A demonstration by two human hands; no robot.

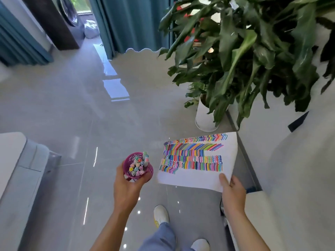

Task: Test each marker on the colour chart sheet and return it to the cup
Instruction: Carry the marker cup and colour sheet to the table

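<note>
My left hand [126,185] grips a purple perforated cup [147,172] from below and behind, held in the air over the floor. Several capped markers [137,164] stand in it, caps up, a few taller ones at the back right. My right hand [233,192] pinches the near right corner of the colour chart sheet [229,156], a white page covered with rows of many-coloured strokes. The sheet hangs flat in the air to the right of the cup, apart from it.
A large leafy plant [244,57] in a white pot [204,118] stands just beyond the sheet. A white table or counter [299,178] runs along the right. A pale sofa edge [16,160] sits at left. Glossy grey floor tiles [90,105] lie ahead; my feet show below.
</note>
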